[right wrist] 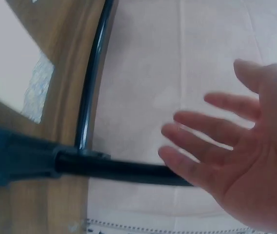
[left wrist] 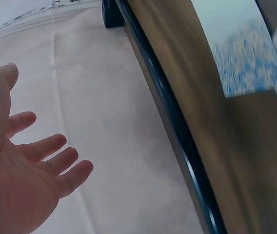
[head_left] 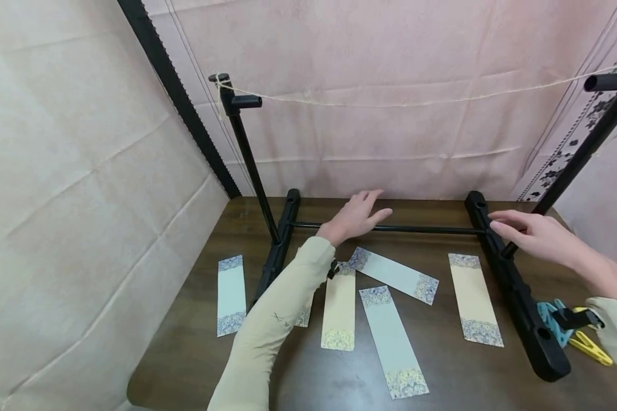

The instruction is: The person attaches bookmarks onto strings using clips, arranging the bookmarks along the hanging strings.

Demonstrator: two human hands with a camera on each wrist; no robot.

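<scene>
My left hand (head_left: 356,217) hovers with spread fingers over the thin black crossbar (head_left: 416,229) of a stand, holding nothing. In the left wrist view its fingers (left wrist: 68,178) are relaxed and apart. Beside the right upright (head_left: 586,149), my right hand (head_left: 537,235) is held with loose fingers and an empty palm; whether it touches the pole I cannot tell. Several paper strips with floral-patterned ends lie on the table, among them a pale blue strip (head_left: 396,275) near my left hand and a cream strip (head_left: 474,297) left of the right foot.
A thin string (head_left: 370,105) runs between the tops of the two uprights. Blue and yellow clothespins (head_left: 588,347) lie by the right foot bar (head_left: 524,302), partly behind the right sleeve. Pale cloth (head_left: 380,154) hangs behind the brown wooden table (head_left: 334,382).
</scene>
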